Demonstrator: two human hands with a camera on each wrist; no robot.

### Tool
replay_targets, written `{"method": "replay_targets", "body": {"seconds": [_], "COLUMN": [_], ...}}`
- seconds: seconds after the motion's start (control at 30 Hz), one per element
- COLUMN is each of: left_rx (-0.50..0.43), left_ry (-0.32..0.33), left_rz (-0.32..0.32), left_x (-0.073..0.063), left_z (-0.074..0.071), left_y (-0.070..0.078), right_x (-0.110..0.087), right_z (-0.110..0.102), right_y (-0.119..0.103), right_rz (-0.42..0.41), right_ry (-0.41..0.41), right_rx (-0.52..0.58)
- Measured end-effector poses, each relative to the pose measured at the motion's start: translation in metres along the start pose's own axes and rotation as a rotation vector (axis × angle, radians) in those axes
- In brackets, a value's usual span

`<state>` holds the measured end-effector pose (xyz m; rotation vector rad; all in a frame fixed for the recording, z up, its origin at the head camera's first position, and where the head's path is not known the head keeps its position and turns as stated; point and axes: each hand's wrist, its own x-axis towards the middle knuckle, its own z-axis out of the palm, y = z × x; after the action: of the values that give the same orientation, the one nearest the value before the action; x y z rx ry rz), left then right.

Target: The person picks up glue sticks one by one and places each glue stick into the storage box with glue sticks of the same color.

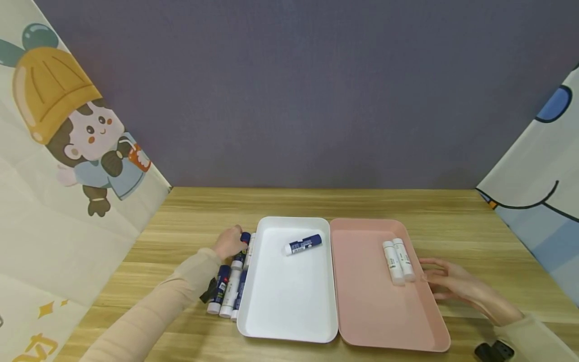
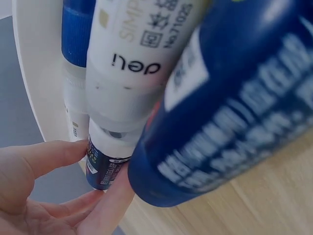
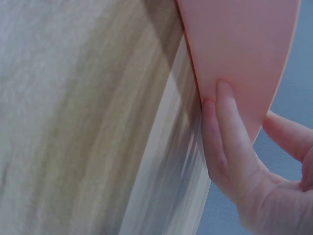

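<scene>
Beside the rectangular white plastic tray, a navy-and-white cylindrical glue stick is pinched by the left grip near its blue end, probably because little finger room is left by the packed neighbouring glue sticks. All are laid on the wood-grain tabletop. The right grip is relaxed; straight fingers are set against the rectangular pink plastic tray's outer wall, likely for steadying. One navy-capped glue stick is held in the white tray, two white cylindrical glue sticks in the pink; colours are apparently kept apart.
</scene>
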<state>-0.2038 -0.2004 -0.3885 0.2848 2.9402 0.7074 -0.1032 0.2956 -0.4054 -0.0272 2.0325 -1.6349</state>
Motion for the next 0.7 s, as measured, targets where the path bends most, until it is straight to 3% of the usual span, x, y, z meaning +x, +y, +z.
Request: {"method": "replay_targets", "body": {"seconds": [0.33, 0.7], "left_rx": [-0.105, -0.191], "left_ry": [-0.036, -0.051], "left_rz": [-0.079, -0.138], "left_x": [0.0045, 0.005], "left_z": [0.0028, -0.0032], "left_y": [-0.0046, -0.0036], "right_x": [0.0007, 0.0005], "right_z": [0.0003, 0.0008], "right_y": [0.0007, 0.0011], "right_rz": [0.01, 0.015], "right_ry": [0.008, 0.017], "right_rx": [0.0, -0.026]}}
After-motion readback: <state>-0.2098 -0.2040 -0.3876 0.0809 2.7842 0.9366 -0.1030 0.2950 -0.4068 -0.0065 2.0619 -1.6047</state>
